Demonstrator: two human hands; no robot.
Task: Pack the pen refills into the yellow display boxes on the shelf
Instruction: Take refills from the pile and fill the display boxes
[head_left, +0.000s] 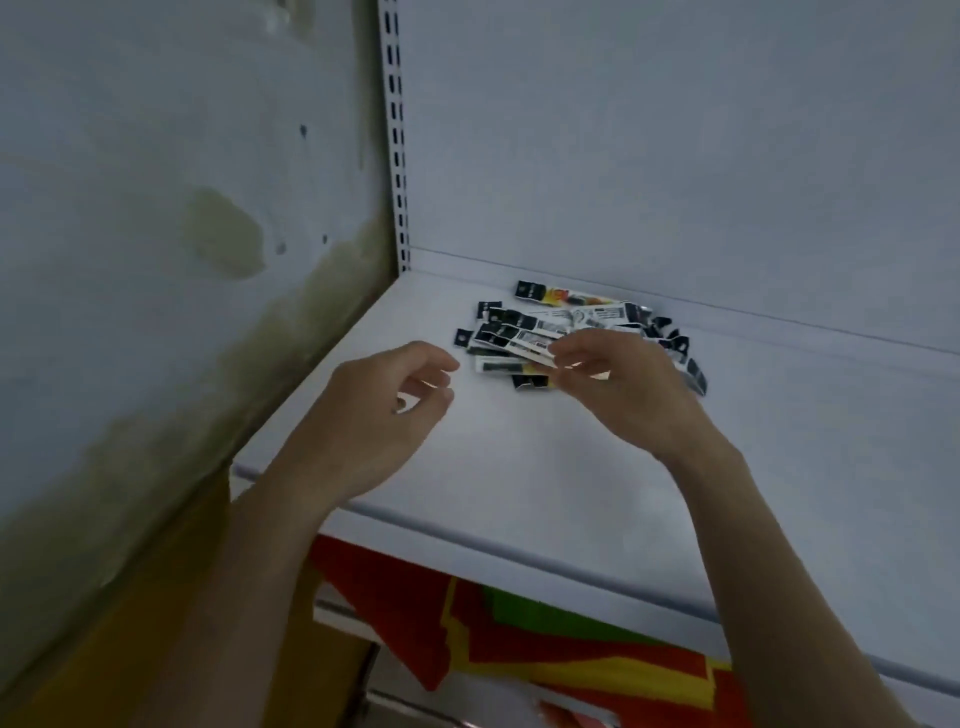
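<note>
Left hand (374, 410) held loosely curled, nothing gripped, just above shelf (519, 457). Refill packets (566, 325) heaped near back panel (675, 156), front of heap pinched by right hand (623, 384). Few best gathered, ends aligned, before lifting. Stained wall (156, 260) at left; white shelf dimly lit; no yellow box seen.

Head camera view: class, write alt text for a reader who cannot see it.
A person's right hand pinches one of a loose pile of black-and-white pen refill packets at the back of a white metal shelf. The left hand hovers beside it, fingers loosely curled, empty.
</note>
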